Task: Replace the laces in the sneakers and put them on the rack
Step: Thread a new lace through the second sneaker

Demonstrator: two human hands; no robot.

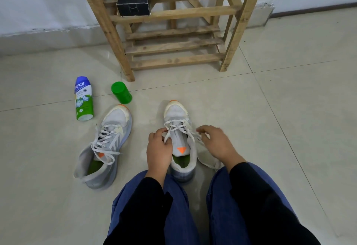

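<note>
Left hand (159,149) pinching the white lace (178,126) on one side, right hand (217,144) curled round its other end. That sneaker (175,112) sits on the floor (270,109) between my knees, lengthwise, toe pointing away at the rack (173,48). Second sneaker (114,126) is just left of it, toe angled rightward.

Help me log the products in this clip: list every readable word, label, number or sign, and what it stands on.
"nycil": on the blue upper part of the bottle lying on the floor.
Smaller print lower on that bottle: too blurred to read.
Green container and black box: no text visible.
Orange triangle on the sneaker tongue: a mark, no words.
</note>
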